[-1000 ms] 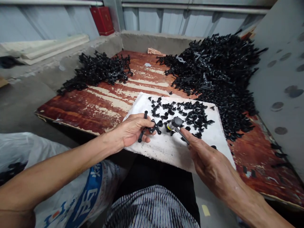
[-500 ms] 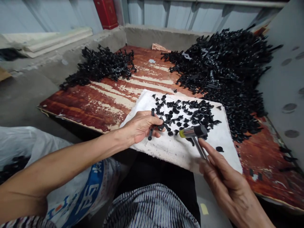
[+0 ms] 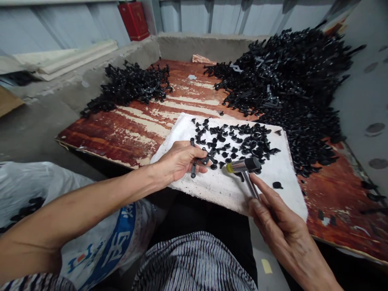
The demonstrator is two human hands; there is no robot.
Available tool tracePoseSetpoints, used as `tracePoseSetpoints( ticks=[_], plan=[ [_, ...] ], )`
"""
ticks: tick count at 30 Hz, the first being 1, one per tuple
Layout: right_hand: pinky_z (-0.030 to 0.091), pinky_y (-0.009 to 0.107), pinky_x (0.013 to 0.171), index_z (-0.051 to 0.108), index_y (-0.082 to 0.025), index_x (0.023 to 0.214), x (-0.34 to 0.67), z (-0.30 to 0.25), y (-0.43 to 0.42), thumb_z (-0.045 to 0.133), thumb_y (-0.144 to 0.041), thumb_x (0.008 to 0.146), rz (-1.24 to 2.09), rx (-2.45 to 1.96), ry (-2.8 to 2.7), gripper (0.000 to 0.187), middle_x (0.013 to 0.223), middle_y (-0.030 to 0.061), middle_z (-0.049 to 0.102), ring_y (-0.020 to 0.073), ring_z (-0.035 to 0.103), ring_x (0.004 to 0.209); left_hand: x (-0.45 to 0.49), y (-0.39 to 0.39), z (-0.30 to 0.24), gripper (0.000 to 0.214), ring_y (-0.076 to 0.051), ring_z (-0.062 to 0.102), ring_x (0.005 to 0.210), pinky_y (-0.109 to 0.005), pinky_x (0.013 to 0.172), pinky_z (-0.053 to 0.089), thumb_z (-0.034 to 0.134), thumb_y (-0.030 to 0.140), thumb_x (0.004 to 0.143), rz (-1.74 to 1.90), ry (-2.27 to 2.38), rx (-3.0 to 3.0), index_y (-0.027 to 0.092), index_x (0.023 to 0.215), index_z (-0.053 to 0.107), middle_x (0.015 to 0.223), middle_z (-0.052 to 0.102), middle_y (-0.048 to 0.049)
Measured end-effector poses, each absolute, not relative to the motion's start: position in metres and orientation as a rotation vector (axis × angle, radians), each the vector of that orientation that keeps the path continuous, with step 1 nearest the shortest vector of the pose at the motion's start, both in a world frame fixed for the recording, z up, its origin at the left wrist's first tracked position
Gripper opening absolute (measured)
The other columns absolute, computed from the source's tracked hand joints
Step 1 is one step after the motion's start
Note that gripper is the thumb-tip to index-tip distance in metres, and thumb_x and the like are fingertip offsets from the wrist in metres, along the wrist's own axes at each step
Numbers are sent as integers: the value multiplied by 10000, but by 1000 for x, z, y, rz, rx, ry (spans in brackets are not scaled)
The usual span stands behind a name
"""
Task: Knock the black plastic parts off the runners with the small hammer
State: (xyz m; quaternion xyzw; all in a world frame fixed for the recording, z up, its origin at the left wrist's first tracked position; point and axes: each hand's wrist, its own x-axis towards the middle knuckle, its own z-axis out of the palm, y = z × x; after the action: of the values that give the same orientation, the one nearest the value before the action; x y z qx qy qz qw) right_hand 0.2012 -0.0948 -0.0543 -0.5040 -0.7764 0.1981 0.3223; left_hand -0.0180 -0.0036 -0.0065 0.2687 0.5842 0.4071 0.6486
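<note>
**While our left hand holds a black piece down, the hammer hangs just beside it**

As we judge it, the step in hand is striking or parting these pieces. Our left hand (image 3: 178, 161) is closed around a branched black plastic piece (image 3: 193, 170), which sits at the left edge of the white slab (image 3: 260, 194), with one stem poking out below the fingers. Our right hand (image 3: 280, 218) is closed on the thin metal handle of a small hammer (image 3: 244, 165), whose grey head with its yellow end hangs over the slab, just to the right of the held piece. We cannot tell whether the head touches anything.

Any blow here calls for the piece to lie firm on the slab and the head to be squared over the branch we want to hit. Small black plastic bits (image 3: 233, 139) crowd the slab's far half, and a lone stray bit (image 3: 277, 185) lies near its right edge. The slab rests on a peeling red-brown board (image 3: 103, 139), with a large heap of black branched pieces (image 3: 287, 72) at the far right corner and a smaller heap (image 3: 130, 87) at the far left. A printed woven sack (image 3: 100, 246) lies beside our left arm.
</note>
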Motion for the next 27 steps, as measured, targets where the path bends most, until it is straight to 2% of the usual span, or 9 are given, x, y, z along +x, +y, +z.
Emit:
tracePoseSetpoints(
  ticks=[3,6,24,27],
  plan=[
    [526,433,995,440,-312,1501,204,-59,-95,469,-177,983,559,-1364,-1976,537,1352,61,670,229,636,1221,-18,-4,-7,208,-156,663,520,-245,453,518,597,-44,797,928,1339,621,120,696,519,559,600,-8],
    [485,423,1019,454,-320,1494,205,-62,-95,482,-189,979,582,-1339,-1953,532,1393,50,638,212,614,1244,-17,-4,-7,199,-159,665,529,-245,450,508,596,-37,801,914,1354,628,121,705,522,567,612,-18],
    [474,410,1025,427,-317,1508,204,-54,-93,468,-138,974,538,-1285,-1997,565,1406,51,619,222,600,1244,-17,-5,-9,172,-181,674,573,-257,447,512,630,-14,741,891,1405,709,108,638,565,594,647,-67],
    [472,387,1036,421,-282,1513,204,-47,-89,459,-123,972,494,-1258,-2035,566,1424,64,600,219,585,1259,-20,-4,-12,162,-171,666,574,-242,409,480,652,18,720,890,1393,760,123,648,553,625,656,-61]
  ],
)
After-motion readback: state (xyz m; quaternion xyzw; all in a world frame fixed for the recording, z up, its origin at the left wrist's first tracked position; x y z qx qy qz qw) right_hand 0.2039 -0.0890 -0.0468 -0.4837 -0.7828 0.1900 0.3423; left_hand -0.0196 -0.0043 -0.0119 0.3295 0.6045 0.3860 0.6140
